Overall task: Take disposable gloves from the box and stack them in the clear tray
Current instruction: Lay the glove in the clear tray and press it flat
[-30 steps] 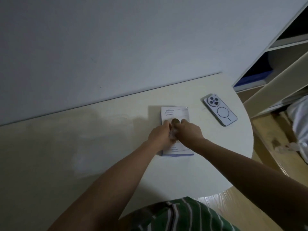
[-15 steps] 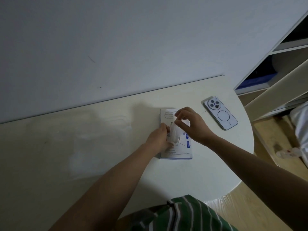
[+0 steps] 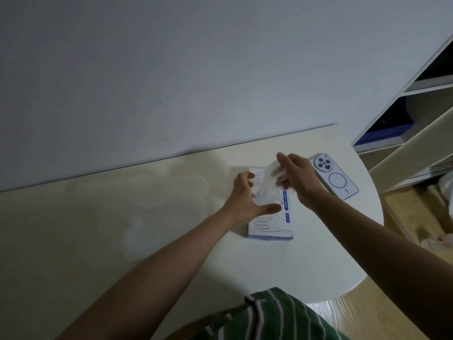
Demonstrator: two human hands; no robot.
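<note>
A white glove box (image 3: 272, 227) with blue print and hand outlines lies flat on the pale table. My left hand (image 3: 245, 200) is on the box, fingers at its far left edge and thumb across its top, holding it down. My right hand (image 3: 299, 178) pinches a thin translucent glove (image 3: 268, 188) and holds it stretched up from the middle of the box. Left of the box, a faint see-through rounded outline on the table looks like the clear tray (image 3: 147, 192); its inside is hard to make out.
A white phone (image 3: 341, 180) lies face down just right of my right hand. The table's rounded edge (image 3: 360, 261) curves close on the right. A white shelf unit (image 3: 416, 123) stands beyond it, and a wall runs along the back.
My right hand has risen up and to the right, drawing the glove out of the box. My left hand has spread over the box. The view has shifted slightly.
</note>
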